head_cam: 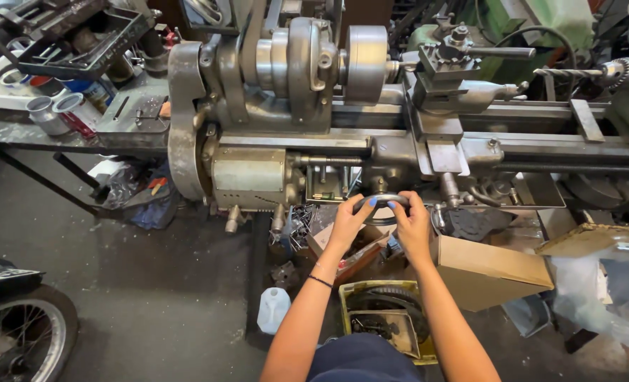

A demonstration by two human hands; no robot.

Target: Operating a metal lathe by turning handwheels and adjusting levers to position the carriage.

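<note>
At the lathe (371,134) apron front | handwheel (383,203): metal, rigid, likely smooth and oily; best gripped at the rim | left hand (346,225) and right hand (413,228) both closed on that rim | surroundings: cardboard box (494,272) just beside right forearm, yellow bin (385,318) and white jug (273,309) on floor below.

round grey metal handwheel (385,201) upright on the lathe's front, rim gripped.

cardboard box (494,272) and levers (449,189) close around the handwheel (385,200)
</note>
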